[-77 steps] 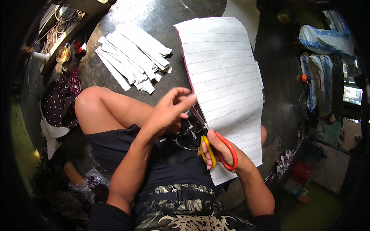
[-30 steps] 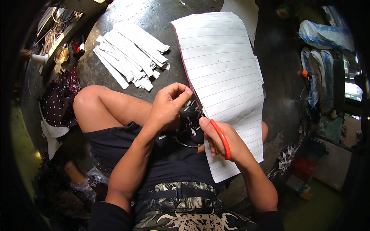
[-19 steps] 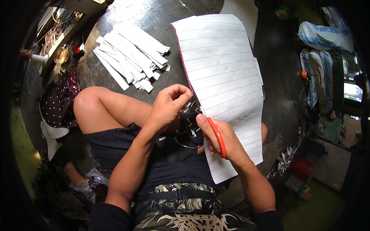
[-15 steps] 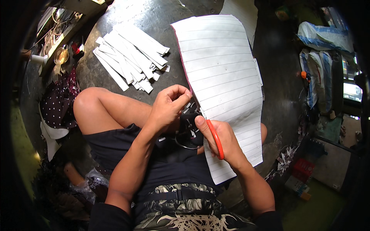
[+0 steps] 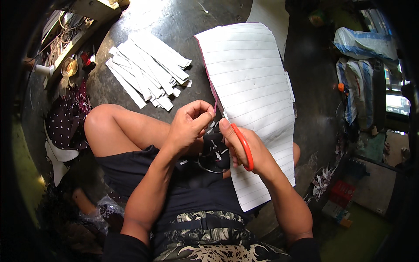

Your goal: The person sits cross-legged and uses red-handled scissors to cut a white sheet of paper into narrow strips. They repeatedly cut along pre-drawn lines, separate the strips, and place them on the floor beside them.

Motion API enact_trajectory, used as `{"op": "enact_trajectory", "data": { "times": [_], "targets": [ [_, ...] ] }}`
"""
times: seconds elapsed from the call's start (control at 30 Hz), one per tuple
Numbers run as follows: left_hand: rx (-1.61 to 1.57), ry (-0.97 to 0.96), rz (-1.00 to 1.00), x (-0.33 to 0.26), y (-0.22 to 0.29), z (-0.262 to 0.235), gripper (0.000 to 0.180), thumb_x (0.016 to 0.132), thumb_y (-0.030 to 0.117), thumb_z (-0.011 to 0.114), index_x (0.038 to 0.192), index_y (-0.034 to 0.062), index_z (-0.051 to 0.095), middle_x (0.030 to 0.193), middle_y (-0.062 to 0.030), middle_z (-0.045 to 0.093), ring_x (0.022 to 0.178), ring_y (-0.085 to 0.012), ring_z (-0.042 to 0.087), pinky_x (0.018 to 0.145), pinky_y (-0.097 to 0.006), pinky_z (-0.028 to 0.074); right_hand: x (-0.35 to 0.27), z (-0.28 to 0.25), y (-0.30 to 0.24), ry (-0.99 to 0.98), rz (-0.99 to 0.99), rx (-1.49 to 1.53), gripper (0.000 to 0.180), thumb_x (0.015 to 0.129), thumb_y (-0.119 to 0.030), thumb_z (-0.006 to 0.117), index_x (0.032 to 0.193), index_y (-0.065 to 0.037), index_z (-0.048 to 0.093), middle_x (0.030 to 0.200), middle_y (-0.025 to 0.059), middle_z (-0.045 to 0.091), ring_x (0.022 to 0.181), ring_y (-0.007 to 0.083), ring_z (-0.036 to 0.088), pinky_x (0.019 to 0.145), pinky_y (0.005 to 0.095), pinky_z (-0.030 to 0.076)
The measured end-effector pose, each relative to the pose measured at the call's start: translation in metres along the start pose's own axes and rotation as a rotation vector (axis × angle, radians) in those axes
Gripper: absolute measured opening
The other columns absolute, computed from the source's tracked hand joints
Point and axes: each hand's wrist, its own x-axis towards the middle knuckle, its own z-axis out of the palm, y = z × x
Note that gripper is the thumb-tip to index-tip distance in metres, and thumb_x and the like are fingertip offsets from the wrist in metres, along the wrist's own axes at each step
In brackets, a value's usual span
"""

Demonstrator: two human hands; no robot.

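Note:
A large white sheet (image 5: pixel 246 74) with parallel dark lines lies slantwise across my right thigh and the dark floor, a pinkish layer showing along its left edge. My right hand (image 5: pixel 257 150) is closed on orange-handled scissors (image 5: pixel 247 153), whose blades meet that left edge; most of the blades are hidden. Across from it, my left hand (image 5: pixel 188 124) pinches the end of a narrow pink strip (image 5: pixel 215 103) running off the sheet's edge. Small white offcuts (image 5: pixel 212 125) are scattered on the dark cloth below my hands.
White strips (image 5: pixel 152 72) lie in a loose pile on the dark floor beyond my left knee. Further left are a thread spool (image 5: pixel 43 70) and a dotted dark cloth (image 5: pixel 65 120). White-and-blue sacks (image 5: pixel 364 43) stand at the far right, with scraps (image 5: pixel 323 181) lower down.
My right hand and the scissors have moved slightly up along the sheet's left edge. A pink strip now stretches visibly between the edge and my left fingers.

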Motion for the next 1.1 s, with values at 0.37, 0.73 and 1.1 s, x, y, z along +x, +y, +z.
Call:
{"op": "enact_trajectory", "data": {
  "times": [0.37,0.73,1.1],
  "targets": [
    [0.014,0.002,-0.003,0.0,0.003,-0.002,0.013,0.103,0.016,0.069,0.099,0.0039,0.068,0.075,0.0065,0.059,0.058,0.0,0.045,0.05,-0.02,0.032,0.0,0.006,-0.007,0.076,-0.039,-0.012,0.08,0.104,-0.079,0.042,0.072,-0.007,0.055,0.049,-0.0001,0.046,0.04,0.0112,0.05,0.041,0.0269,0.04],
    [0.014,-0.017,0.02,0.0,0.001,-0.006,0.013,0.102,0.016,0.068,0.101,0.0033,0.069,0.077,0.006,0.06,0.058,-0.0002,0.046,0.051,-0.02,0.034,0.027,0.004,-0.022,0.084,-0.066,0.048,0.082,0.101,-0.082,0.043,0.066,-0.008,0.054,0.05,-0.0001,0.046,0.041,0.0117,0.05,0.041,0.0276,0.041],
    [0.005,-0.039,-0.001,-0.001,0.005,-0.007,0.008,0.101,0.011,0.066,0.101,0.0032,0.067,0.082,0.0023,0.061,0.06,-0.002,0.048,0.052,-0.019,0.038,0.045,0.003,-0.033,0.102,-0.118,0.066,0.086,0.097,-0.087,0.044,0.064,-0.008,0.051,0.051,0.001,0.045,0.043,0.0119,0.052,0.04,0.0285,0.044]
  ]
}}
